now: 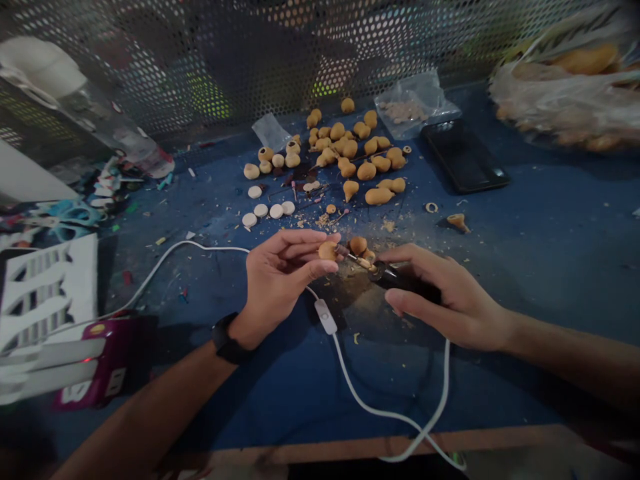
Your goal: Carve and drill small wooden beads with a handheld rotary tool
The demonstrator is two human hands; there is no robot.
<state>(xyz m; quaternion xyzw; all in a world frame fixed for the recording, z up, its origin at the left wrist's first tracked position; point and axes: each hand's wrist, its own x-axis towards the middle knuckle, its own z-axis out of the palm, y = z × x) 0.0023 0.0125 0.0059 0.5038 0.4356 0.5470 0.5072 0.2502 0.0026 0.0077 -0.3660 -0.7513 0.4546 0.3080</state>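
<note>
Blue tabletop (pixel 560 267) scattered with small gourds (pixel 367 171), where the left hand (pixel 277 273) pinched one gourd (pixel 327 251) near the middle, the right hand (pixel 447 297) wrapped around a black power tool (pixel 393 277), its tip at that gourd.

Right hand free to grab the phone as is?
Probably not: the right hand is holding the rotary tool. Otherwise the way looks open, with only small scraps between it and the phone.

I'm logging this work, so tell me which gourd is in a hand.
The small tan gourd in the left hand, at the tip of the black tool; the gourds beyond it lie on the blue table.
</note>
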